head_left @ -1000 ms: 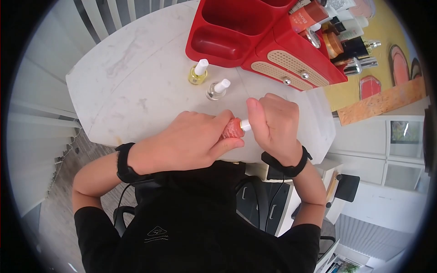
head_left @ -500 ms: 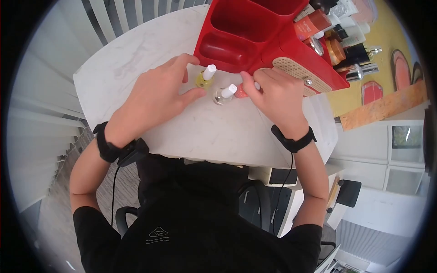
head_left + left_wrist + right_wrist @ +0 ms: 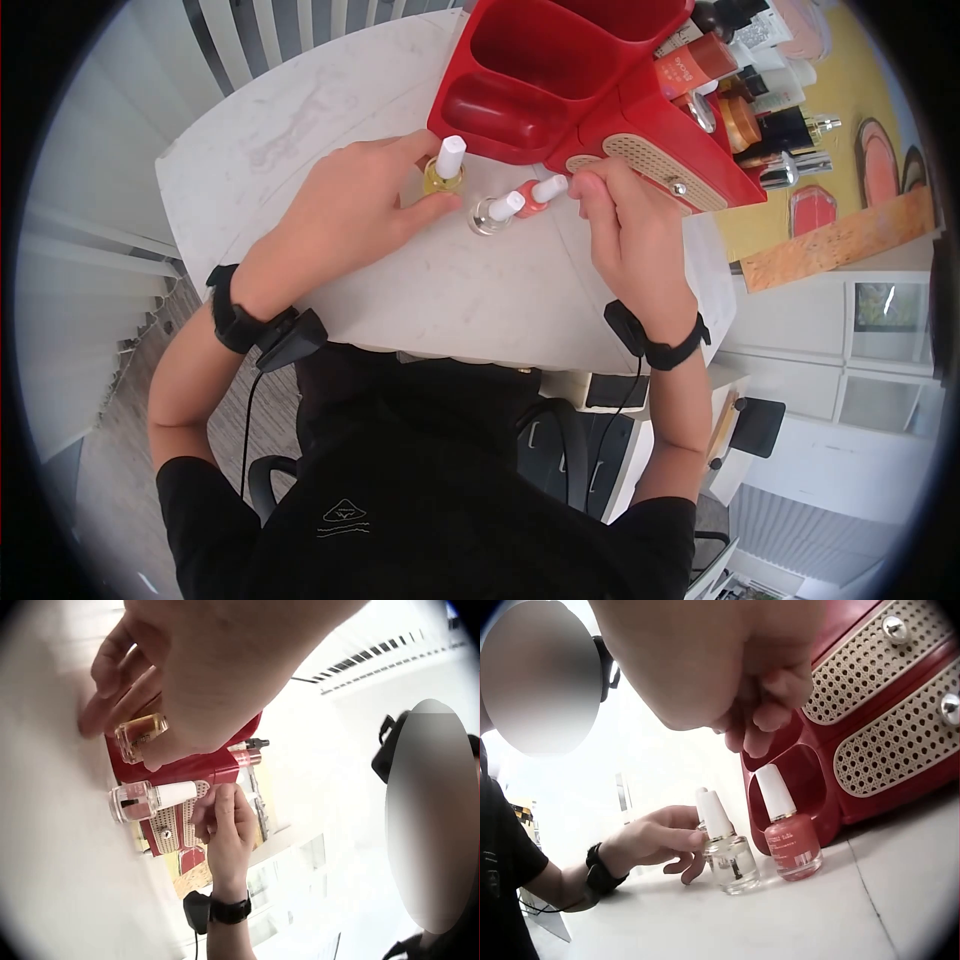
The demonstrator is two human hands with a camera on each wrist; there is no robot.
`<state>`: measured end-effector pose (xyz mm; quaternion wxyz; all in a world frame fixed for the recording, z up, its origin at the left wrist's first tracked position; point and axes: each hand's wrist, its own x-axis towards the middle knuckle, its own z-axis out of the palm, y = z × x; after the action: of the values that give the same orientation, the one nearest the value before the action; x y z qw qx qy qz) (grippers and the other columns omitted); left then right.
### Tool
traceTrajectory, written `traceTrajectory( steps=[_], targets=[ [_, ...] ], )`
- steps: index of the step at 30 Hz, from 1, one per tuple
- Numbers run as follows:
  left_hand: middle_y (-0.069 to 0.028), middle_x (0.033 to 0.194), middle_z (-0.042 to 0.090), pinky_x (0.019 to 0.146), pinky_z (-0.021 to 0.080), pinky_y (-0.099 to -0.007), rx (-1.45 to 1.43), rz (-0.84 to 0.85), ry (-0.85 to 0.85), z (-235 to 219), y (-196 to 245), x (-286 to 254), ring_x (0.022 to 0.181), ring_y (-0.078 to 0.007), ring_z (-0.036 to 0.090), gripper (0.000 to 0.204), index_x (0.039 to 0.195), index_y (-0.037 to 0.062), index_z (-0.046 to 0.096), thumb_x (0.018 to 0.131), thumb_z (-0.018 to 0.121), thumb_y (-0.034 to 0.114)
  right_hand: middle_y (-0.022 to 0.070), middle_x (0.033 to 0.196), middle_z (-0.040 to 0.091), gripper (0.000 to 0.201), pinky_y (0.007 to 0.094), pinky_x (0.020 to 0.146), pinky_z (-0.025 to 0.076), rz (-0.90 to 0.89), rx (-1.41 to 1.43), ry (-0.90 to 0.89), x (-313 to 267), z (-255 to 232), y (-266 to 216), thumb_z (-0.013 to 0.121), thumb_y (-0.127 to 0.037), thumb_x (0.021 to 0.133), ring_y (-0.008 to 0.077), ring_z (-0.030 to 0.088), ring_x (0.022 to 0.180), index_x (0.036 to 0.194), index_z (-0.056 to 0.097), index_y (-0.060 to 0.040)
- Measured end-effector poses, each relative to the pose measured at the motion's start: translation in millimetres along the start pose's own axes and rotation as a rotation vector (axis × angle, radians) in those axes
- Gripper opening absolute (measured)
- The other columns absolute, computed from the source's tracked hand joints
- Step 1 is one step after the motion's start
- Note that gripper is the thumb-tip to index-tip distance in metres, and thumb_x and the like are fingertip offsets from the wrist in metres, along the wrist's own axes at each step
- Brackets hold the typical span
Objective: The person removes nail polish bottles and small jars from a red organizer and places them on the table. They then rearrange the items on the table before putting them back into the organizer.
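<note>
My left hand [image 3: 340, 205] has its thumb and fingers around a nail polish bottle with yellow liquid [image 3: 452, 157] and a white cap. In the left wrist view the thumb lies against this yellow bottle [image 3: 141, 736]. Just right of it, a clear nail polish bottle [image 3: 733, 866] stands upright on the marble-patterned table [image 3: 440, 290]. A coral-pink nail polish bottle [image 3: 793, 847] stands close beside the clear one, its white cap on. Above that cap, my right hand [image 3: 640, 235] hovers with loosely curled fingers, holding nothing.
A red organizer [image 3: 640, 120] with open compartments and woven-front drawers stands behind the bottles. Cosmetics tubes and bottles [image 3: 695, 62] crowd its right side. Black cameras are strapped to both wrists, with cables [image 3: 245, 430] hanging down.
The pink bottle went from between both hands to the table beside the clear one, and the right hand let go of it. The left hand moved to the yellow bottle and took hold.
</note>
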<state>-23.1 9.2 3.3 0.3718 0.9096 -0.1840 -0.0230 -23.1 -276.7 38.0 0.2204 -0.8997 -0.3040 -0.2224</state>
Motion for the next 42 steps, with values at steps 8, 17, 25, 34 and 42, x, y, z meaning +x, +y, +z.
traceTrajectory(
  steps=[8, 17, 25, 34, 42],
  targets=[
    [-0.0102, 0.102, 0.071, 0.066, 0.052, -0.0341, -0.168, 0.274, -0.034, 3.7, 0.4, -24.6, 0.066, -0.0197, 0.062, 0.038, 0.126, 0.0034, 0.071, 0.097, 0.084, 0.024, 0.0116, 0.07, 0.058, 0.027, 0.0405, 0.058, 0.045, -0.067, -0.098, -0.172, -19.3, -13.9, -18.8, 0.073, -0.017, 0.107, 0.0308, 0.059, 0.061, 0.085, 0.066, -0.0038],
    [-0.0128, 0.104, 0.072, 0.07, 0.054, -0.0373, -0.311, 0.362, -0.286, 7.9, 17.7, -31.0, 0.071, -0.0277, 0.065, 0.038, 0.132, 0.0054, 0.068, 0.102, 0.081, 0.024, 0.0051, 0.065, 0.053, 0.027, 0.0373, 0.054, 0.044, -0.215, 0.075, -0.01, -7.1, -4.7, -36.1, 0.087, -0.027, 0.096, 0.0275, 0.059, 0.06, 0.088, 0.069, -0.0082],
    [-0.0205, 0.101, 0.073, 0.071, 0.056, -0.0431, -0.285, 0.334, -0.398, 11.4, 30.5, -32.9, 0.076, -0.0384, 0.07, 0.041, 0.135, 0.0037, 0.068, 0.103, 0.081, 0.024, 0.0017, 0.068, 0.065, 0.013, 0.0372, 0.051, 0.047, -0.179, 0.175, 0.027, -17.4, 11.2, -42.3, 0.08, -0.013, 0.1, 0.0234, 0.066, 0.055, 0.109, 0.071, -0.0117],
    [-0.0137, 0.095, 0.071, 0.071, 0.057, -0.0465, 0.105, 0.419, 0.059, 27.8, 39.7, -48.2, 0.083, -0.0351, 0.073, 0.044, 0.133, 0.0049, 0.068, 0.096, 0.085, 0.021, 0.0129, 0.086, 0.077, 0.024, 0.0377, 0.057, 0.054, 0.054, 0.099, -0.152, -17.7, 6.7, -51.9, 0.069, -0.004, 0.107, 0.0324, 0.073, 0.064, 0.13, 0.073, -0.0081],
    [-0.014, 0.105, 0.076, 0.073, 0.059, -0.0418, 0.087, 0.133, 0.074, -4.9, 19.5, -40.2, 0.088, -0.0322, 0.076, 0.038, 0.13, 0.0068, 0.066, 0.098, 0.083, 0.017, 0.0103, 0.083, 0.075, 0.032, 0.0438, 0.066, 0.057, 0.203, 0.236, -0.068, 4.5, -18.7, -28.8, 0.069, -0.007, 0.105, 0.0342, 0.074, 0.072, 0.136, 0.067, -0.0094]
  ],
)
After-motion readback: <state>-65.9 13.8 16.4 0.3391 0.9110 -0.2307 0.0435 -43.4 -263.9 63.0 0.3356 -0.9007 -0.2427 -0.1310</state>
